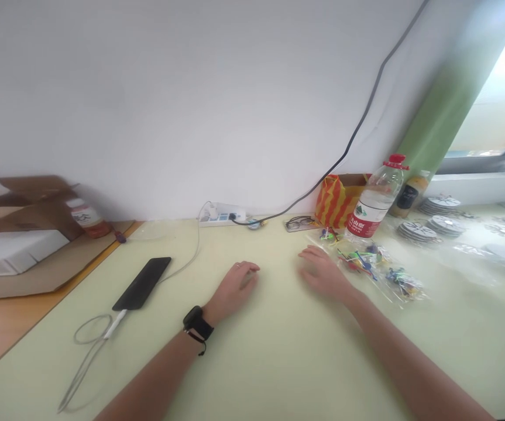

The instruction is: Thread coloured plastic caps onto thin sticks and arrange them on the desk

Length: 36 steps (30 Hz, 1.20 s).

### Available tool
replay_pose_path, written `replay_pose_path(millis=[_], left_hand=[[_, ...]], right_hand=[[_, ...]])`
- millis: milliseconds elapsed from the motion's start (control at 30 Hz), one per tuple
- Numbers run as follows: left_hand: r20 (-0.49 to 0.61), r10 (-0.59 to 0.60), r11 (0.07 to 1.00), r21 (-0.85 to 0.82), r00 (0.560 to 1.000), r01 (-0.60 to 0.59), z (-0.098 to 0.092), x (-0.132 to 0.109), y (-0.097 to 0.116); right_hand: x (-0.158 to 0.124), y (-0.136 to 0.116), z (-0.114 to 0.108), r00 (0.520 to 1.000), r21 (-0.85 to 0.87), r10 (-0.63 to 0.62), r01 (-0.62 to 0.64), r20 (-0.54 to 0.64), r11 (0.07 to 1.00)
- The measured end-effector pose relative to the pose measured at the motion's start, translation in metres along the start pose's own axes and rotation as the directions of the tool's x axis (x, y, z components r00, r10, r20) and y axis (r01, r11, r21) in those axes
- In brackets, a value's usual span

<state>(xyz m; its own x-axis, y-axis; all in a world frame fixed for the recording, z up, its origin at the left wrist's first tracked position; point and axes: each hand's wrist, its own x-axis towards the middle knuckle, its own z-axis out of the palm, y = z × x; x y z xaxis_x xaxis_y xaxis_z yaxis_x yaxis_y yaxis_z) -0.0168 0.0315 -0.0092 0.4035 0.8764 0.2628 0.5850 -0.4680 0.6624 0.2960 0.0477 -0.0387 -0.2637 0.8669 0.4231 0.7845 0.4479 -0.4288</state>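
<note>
My left hand (234,286) rests palm down on the pale yellow table (278,351), fingers loosely curled and holding nothing; a black watch (197,323) is on its wrist. My right hand (322,272) also lies palm down on the table with its fingers stretched out, empty. Just right of it lie clear plastic bags of small colourful pieces (379,269). A water bottle with a red cap (373,202) stands behind those bags.
A black phone (143,282) with a white cable lies at the left. A power strip (222,215) and glasses (299,222) sit by the wall. Cardboard boxes (28,234) are at far left, a striped bag (335,202) and stacked discs (432,219) at right.
</note>
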Motion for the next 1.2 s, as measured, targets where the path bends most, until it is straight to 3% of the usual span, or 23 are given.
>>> replay_pose_path(millis=[100,200,300,600,1200], left_hand=[[0.053,0.098,0.978,0.182,0.994,-0.106,0.001,-0.003,0.001],[0.165,0.068,0.940,0.321,0.984,-0.119,0.002,-0.005,-0.002],[0.243,0.046,0.920,0.367,0.969,-0.136,0.001,-0.006,-0.003],[0.288,0.005,0.933,0.344,0.958,-0.108,-0.004,-0.005,0.000],[0.279,-0.004,0.937,0.336,0.960,-0.093,-0.003,-0.004,-0.002]], right_hand=[[-0.006,-0.019,0.005,0.985,0.051,-0.034,0.025,0.169,0.998],[-0.011,-0.032,0.005,0.944,0.035,-0.034,0.024,0.327,0.999],[-0.012,-0.038,0.002,0.916,-0.002,-0.041,0.045,0.399,0.999],[-0.008,-0.036,-0.003,0.909,0.034,-0.013,-0.001,0.418,0.999],[-0.006,-0.035,-0.004,0.921,0.058,-0.026,0.004,0.389,0.998]])
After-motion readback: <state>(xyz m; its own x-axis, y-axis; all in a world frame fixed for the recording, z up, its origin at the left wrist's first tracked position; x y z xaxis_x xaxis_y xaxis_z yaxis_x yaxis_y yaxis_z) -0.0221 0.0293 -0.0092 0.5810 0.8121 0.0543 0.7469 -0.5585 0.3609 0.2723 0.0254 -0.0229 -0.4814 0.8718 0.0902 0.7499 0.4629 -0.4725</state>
